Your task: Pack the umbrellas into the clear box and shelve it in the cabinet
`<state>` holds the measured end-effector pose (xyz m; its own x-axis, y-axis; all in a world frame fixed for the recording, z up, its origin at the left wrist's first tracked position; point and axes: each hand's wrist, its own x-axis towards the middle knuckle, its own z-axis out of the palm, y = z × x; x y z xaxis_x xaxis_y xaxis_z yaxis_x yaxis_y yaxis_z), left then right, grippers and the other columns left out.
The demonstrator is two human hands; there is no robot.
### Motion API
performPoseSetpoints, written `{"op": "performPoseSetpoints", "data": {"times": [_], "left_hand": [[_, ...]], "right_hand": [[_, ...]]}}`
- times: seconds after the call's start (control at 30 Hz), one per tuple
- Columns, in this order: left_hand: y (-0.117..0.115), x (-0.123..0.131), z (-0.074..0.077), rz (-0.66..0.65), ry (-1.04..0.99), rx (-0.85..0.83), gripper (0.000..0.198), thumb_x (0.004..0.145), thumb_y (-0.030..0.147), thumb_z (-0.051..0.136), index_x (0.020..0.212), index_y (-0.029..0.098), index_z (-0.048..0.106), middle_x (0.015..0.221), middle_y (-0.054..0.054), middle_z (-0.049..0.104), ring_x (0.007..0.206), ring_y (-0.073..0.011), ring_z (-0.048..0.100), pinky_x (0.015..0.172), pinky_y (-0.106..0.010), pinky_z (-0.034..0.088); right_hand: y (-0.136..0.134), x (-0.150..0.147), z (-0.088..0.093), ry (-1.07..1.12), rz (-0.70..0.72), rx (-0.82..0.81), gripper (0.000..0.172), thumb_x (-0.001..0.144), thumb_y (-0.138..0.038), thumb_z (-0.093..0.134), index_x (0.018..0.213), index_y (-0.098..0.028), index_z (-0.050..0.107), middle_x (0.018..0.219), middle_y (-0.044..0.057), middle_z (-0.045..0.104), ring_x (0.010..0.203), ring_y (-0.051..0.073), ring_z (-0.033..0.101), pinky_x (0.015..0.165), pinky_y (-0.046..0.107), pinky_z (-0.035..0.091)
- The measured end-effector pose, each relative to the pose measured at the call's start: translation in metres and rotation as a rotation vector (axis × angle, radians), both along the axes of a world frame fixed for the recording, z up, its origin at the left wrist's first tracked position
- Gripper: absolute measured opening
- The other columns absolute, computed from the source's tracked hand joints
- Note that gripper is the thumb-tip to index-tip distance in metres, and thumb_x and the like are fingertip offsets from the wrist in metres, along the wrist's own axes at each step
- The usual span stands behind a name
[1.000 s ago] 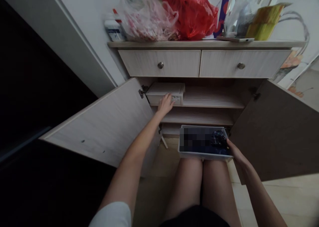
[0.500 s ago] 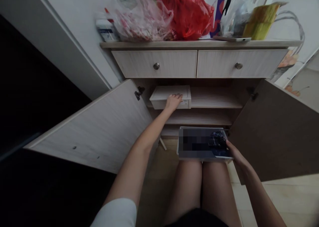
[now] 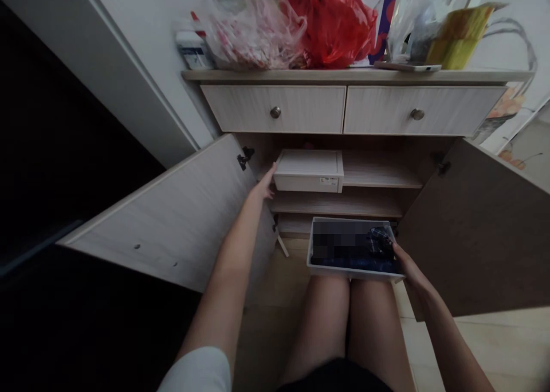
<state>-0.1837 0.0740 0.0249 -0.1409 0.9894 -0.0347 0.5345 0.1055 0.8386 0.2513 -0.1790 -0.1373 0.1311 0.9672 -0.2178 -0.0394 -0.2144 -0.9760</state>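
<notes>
**Left hand open beside a white box on a cabinet shelf; right hand gripping a tray on the lap**

The left hand (image 3: 263, 185) is open, its fingers extended and just beside the left end of the white lidded box (image 3: 308, 167), which sits on the cabinet shelf (image 3: 380, 175) between the open cabinet doors (image 3: 163, 220). Whether the fingertips touch the box is hard to tell. The right hand (image 3: 406, 269) is clasped on the right corner of the white plastic tray (image 3: 352, 272), which rests on the person's thighs (image 3: 326, 317). In the tray lie dark blue clothes (image 3: 352, 264) and a plaid cloth (image 3: 380, 241), partly blurred.
</notes>
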Motion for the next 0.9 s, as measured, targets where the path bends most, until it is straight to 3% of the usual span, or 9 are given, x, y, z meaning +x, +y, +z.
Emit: {"op": "performPoseSetpoints", "data": {"times": [0.1, 0.23, 0.33, 0.53, 0.67, 0.9], "left_hand": [[-0.005, 0.008, -0.007, 0.044, -0.479, -0.286, 0.081, 0.089, 0.07, 0.032, 0.145, 0.013, 0.043, 0.119, -0.027, 0.064, 0.109, -0.0359, 0.064, 0.09, -0.055, 0.049], [-0.02, 0.031, -0.013, 0.197, -0.806, -0.175, 0.064, 0.091, 0.055, 0.045, 0.144, 0.022, 0.042, 0.129, -0.016, 0.061, 0.12, -0.0262, 0.058, 0.098, -0.044, 0.049], [-0.042, 0.025, -0.019, 0.299, -0.867, -0.122, 0.058, 0.089, 0.052, 0.05, 0.14, 0.025, 0.045, 0.131, -0.013, 0.059, 0.123, -0.026, 0.055, 0.102, -0.045, 0.047], [-0.102, -0.026, -0.024, 0.335, -0.927, -0.119, 0.055, 0.087, 0.051, 0.051, 0.136, 0.025, 0.05, 0.125, -0.011, 0.062, 0.108, -0.0246, 0.062, 0.097, -0.046, 0.051], [-0.147, -0.043, -0.029, 0.327, -0.923, -0.129, 0.052, 0.088, 0.048, 0.052, 0.134, 0.025, 0.052, 0.122, -0.011, 0.063, 0.097, -0.0228, 0.065, 0.089, -0.042, 0.055], [-0.208, -0.037, -0.053, 0.352, -0.904, -0.134, 0.049, 0.088, 0.046, 0.051, 0.132, 0.024, 0.054, 0.124, -0.011, 0.063, 0.097, -0.023, 0.066, 0.085, -0.039, 0.056]], "right_hand": [[0.001, -0.007, 0.006, 0.004, -0.029, -0.005, 0.063, 0.076, -0.077, 0.055, 0.116, -0.031, 0.069, 0.131, 0.001, 0.065, 0.13, 0.032, 0.053, 0.107, 0.047, 0.045], [-0.003, -0.016, 0.015, 0.095, -0.136, -0.023, 0.056, 0.068, -0.071, 0.067, 0.103, -0.027, 0.073, 0.113, 0.002, 0.073, 0.12, 0.032, 0.061, 0.099, 0.045, 0.052], [-0.013, -0.012, 0.02, 0.217, -0.247, -0.033, 0.049, 0.062, -0.06, 0.075, 0.096, -0.025, 0.073, 0.105, 0.002, 0.075, 0.109, 0.031, 0.066, 0.09, 0.041, 0.056], [-0.032, 0.024, 0.032, 0.278, -0.408, -0.117, 0.035, 0.068, -0.047, 0.07, 0.094, -0.024, 0.073, 0.096, 0.002, 0.076, 0.09, 0.027, 0.072, 0.068, 0.035, 0.06], [-0.027, 0.041, 0.049, 0.205, -0.455, -0.042, 0.036, 0.07, -0.048, 0.07, 0.096, -0.023, 0.073, 0.096, 0.002, 0.076, 0.089, 0.026, 0.072, 0.068, 0.035, 0.06], [-0.002, 0.039, 0.071, 0.161, -0.485, 0.127, 0.039, 0.073, -0.049, 0.068, 0.102, -0.023, 0.073, 0.103, 0.001, 0.075, 0.102, 0.026, 0.07, 0.077, 0.035, 0.061]]}}
